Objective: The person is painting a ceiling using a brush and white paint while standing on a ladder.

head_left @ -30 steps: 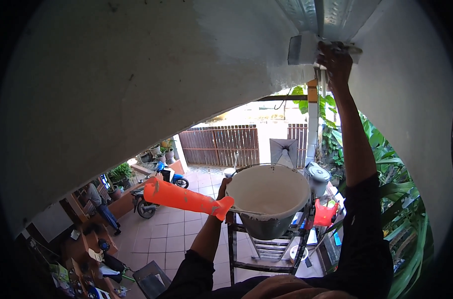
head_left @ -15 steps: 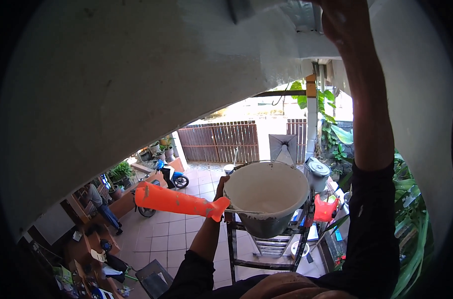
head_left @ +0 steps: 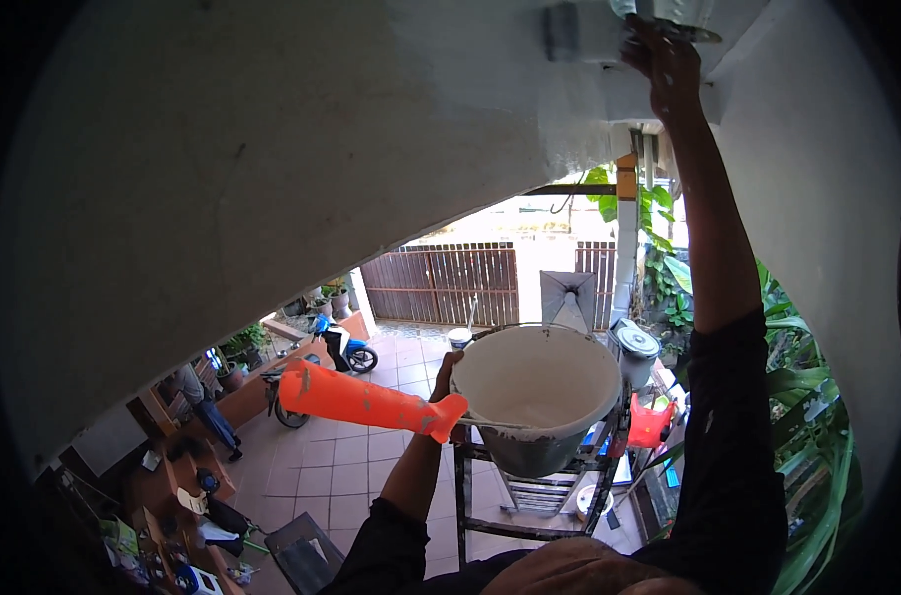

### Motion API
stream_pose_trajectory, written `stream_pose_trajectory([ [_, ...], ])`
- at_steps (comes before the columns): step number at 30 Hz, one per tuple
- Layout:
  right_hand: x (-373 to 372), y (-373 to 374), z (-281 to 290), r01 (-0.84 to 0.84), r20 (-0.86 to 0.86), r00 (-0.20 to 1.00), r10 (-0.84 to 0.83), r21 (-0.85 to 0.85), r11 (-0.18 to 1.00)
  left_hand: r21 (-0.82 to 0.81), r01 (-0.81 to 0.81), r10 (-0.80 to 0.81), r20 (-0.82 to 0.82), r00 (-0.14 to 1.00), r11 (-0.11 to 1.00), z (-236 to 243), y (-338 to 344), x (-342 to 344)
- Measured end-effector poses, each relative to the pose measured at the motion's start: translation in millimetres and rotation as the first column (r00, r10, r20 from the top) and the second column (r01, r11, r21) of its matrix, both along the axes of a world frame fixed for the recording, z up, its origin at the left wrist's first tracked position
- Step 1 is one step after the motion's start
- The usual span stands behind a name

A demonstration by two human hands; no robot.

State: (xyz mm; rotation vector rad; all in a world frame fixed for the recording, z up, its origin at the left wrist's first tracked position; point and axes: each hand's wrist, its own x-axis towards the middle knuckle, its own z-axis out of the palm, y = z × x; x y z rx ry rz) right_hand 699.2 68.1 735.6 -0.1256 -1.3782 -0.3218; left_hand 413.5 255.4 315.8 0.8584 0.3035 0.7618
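Note:
High at the top right, my right hand [head_left: 666,67] is closed on a paintbrush [head_left: 594,32]; its blurred dark bristles lie against the pale sloping surface [head_left: 302,149]. Lower down, the fingers of my left hand [head_left: 447,377] wrap the left rim of a whitish bucket [head_left: 545,451]. Pale residue coats the bucket's inside, and its bottom is hard to make out. A bright orange, paint-spotted handle [head_left: 361,399] sticks out left from beside that hand. Its narrow end meets the bucket's rim, but whether my fingers also hold it I cannot tell.
Beneath the bucket stands a dark ladder [head_left: 462,506]. Tiled floor [head_left: 322,461] lies far below, with a blue motorbike [head_left: 346,349] and a brown gate [head_left: 441,283] beyond. Another person [head_left: 208,407] is at the left. Leafy plants [head_left: 812,436] crowd the right, beside a lidded bin [head_left: 636,347].
My right hand and the brush have come lower into view, the brush shifting rightward along the surface. The left hand, bucket and orange handle keep nearly the same place.

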Motion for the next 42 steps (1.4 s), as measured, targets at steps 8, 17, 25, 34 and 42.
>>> stream_pose_trajectory([
  [8, -70.3, -23.3, -74.1, 0.359, -0.170, 0.892, -0.418, -0.294, 0.886, 0.053, -0.031, 0.025, 0.100, 0.995, 0.998, -25.6, 18.2, -9.3],
  [17, -173.0, -93.8, -105.8, 0.283, 0.048, 0.957, -0.285, 0.039, 0.958, -0.024, 0.032, -0.028, 0.135, 0.990, 0.999, -127.0, 124.6, 5.5],
  [25, -160.4, -110.4, -93.4, -0.376, 0.325, 0.854, 0.407, -0.155, 0.913, -0.097, 0.073, -0.059, 0.141, 0.988, 0.993, -173.5, 213.8, 30.8],
  [34, -106.3, -31.7, -142.7, -0.470, -0.254, 0.875, 0.413, -0.235, 0.851, 0.480, 0.217, -0.390, 0.296, 0.872, 0.850, -71.9, 90.5, 34.9],
  [42, -44.4, -12.7, -162.8, -0.157, -0.311, 0.947, 0.077, -0.240, 0.958, 0.295, 0.079, -0.131, 0.161, 0.978, 0.952, -54.4, 74.2, -5.0],
])
